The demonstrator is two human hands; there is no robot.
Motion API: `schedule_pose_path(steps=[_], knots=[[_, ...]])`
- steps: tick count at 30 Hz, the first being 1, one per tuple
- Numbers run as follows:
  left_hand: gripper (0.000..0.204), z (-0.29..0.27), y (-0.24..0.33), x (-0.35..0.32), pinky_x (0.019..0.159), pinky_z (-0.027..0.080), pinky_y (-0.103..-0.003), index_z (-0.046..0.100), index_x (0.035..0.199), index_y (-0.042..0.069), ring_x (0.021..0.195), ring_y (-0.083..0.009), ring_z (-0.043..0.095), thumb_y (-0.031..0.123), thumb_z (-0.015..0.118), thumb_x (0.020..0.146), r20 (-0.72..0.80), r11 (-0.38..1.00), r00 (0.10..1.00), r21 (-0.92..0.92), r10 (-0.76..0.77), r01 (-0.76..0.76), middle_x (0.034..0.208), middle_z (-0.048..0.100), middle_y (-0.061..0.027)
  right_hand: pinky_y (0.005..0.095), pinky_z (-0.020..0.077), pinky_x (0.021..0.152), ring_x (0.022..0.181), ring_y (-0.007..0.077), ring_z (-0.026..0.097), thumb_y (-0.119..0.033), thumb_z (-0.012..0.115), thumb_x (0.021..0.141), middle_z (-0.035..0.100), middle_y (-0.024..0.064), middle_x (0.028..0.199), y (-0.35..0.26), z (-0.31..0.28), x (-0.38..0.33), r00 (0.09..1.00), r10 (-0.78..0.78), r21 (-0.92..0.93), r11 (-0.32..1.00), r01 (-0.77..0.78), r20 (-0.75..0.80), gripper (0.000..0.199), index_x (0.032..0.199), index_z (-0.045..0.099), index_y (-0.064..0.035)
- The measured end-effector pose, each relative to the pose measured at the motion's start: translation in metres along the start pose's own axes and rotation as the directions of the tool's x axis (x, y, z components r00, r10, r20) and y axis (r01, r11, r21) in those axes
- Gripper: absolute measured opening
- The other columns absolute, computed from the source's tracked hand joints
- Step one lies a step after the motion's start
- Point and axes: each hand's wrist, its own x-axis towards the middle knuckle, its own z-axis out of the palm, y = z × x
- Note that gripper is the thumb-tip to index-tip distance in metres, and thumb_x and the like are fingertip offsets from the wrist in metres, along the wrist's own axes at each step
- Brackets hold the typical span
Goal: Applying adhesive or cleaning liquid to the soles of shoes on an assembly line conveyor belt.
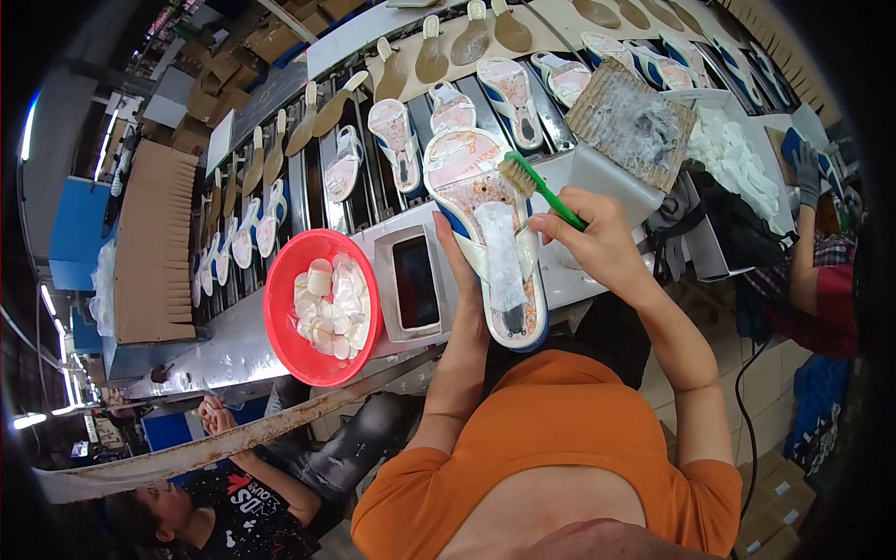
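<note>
My left hand (457,257) is wrapped round the side of a white and blue shoe (469,172), held with its underside up. A long whitish patch (499,252) runs along the middle of that underside. Between the fingers of my right hand (597,238) is a green-handled brush (558,203). Its tan bristles are at the edge of the shoe's wide front part; whether they touch it, I cannot tell. The far fingers of my left hand are hidden behind the shoe.
A red basin (271,313) of pale round discs stands beside a white tray (386,280) with a dark inside. Behind are roller racks with several shoes and brown soles (431,61). A stained cardboard piece (621,121) lies right. Co-workers include a gloved hand (807,173) and a person lower left.
</note>
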Motion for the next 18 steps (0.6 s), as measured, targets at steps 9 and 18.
schedule_pose_path(steps=[9, 18], knots=[[0.079, 0.012, -0.003, 0.001, 0.088, 0.051, -0.037, 0.036, 0.144, 0.011, 0.109, -0.0226, 0.058, 0.070, 0.034, 0.091, -0.026, 1.000, 1.000, -0.019, 0.001, -0.002, 0.129, 0.054, -0.0110, 0.0265, 0.0312, 0.051, 0.056, 0.0065, 0.039, -0.023, 0.080, 0.078, 0.045, -0.0024, 0.059, 0.005, -0.002, -0.011, 0.985, 0.161, 0.049, 0.985, -0.164, 0.058, 0.035, 0.066, 0.056, -0.0017], [0.069, 0.003, 0.052, 0.040, 0.101, 0.042, -0.036, 0.040, 0.140, 0.008, 0.117, -0.0216, 0.054, 0.061, 0.035, 0.097, -0.090, 0.920, 0.922, 0.147, 0.378, -0.363, 0.132, 0.052, -0.0091, 0.0198, 0.0245, 0.047, 0.052, 0.0027, 0.035, -0.018, 0.066, 0.089, 0.048, -0.0063, 0.069, 0.018, -0.011, -0.019, 0.951, 0.308, 0.353, 0.885, -0.302, 0.042, 0.016, 0.084, 0.063, -0.0023]])
